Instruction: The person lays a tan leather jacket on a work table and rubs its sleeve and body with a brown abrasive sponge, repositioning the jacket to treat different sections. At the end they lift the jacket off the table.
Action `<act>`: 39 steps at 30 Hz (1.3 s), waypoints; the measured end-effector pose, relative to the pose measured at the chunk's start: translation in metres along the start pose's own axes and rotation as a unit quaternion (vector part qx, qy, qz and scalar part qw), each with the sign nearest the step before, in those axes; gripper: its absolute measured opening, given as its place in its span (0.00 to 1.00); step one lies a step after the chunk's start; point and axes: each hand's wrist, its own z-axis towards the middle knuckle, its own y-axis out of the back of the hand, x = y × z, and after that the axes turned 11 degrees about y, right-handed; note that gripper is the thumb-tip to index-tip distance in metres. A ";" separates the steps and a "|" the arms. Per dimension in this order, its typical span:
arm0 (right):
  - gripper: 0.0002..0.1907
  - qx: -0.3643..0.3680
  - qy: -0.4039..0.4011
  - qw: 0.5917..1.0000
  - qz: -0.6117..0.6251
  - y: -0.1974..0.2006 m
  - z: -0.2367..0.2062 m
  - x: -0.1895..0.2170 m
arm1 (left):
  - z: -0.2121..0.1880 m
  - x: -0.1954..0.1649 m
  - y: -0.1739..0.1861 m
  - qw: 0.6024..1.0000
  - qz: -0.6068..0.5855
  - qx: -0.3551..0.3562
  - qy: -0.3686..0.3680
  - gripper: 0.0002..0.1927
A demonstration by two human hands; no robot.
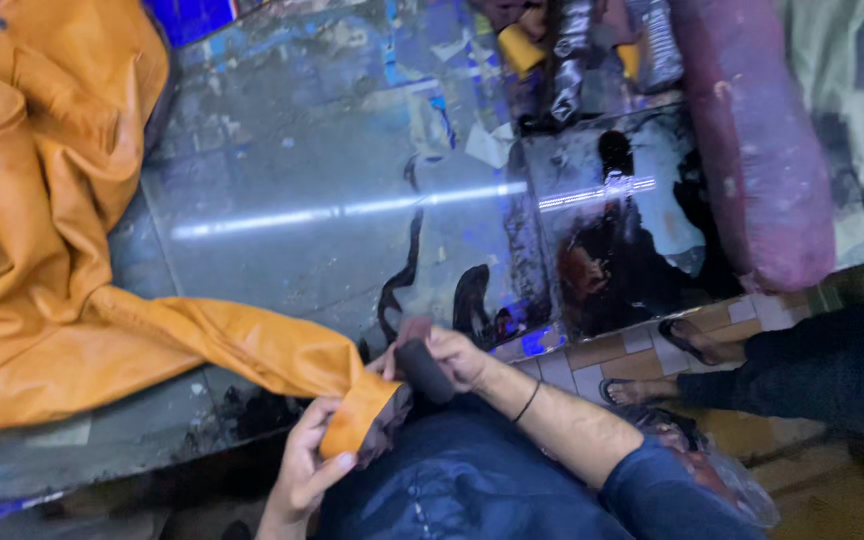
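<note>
While the tan leather sleeve (352, 415) is being gripped by the left hand (304, 470), a dark cylindrical tool (422, 370) is being clasped by the right hand (457, 358) beside the desk (302, 180).

A large leather garment (42, 220) fills the left of the frame, lying on the worktable (332, 170), its sleeve running toward the lower centre. There the left hand (302, 470) grips the sleeve end, with the right hand (447, 360) just right of it, holding a small roller (422, 370). A padded roll (752, 140) lies at upper right. Sandalled feet (672, 360) stand on the floor, right of the table.
</note>
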 end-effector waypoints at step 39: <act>0.19 -0.007 0.216 0.753 -0.622 -0.138 -0.016 -0.023 | 0.099 -0.185 -0.024 0.562 0.697 0.039 -0.444 0.16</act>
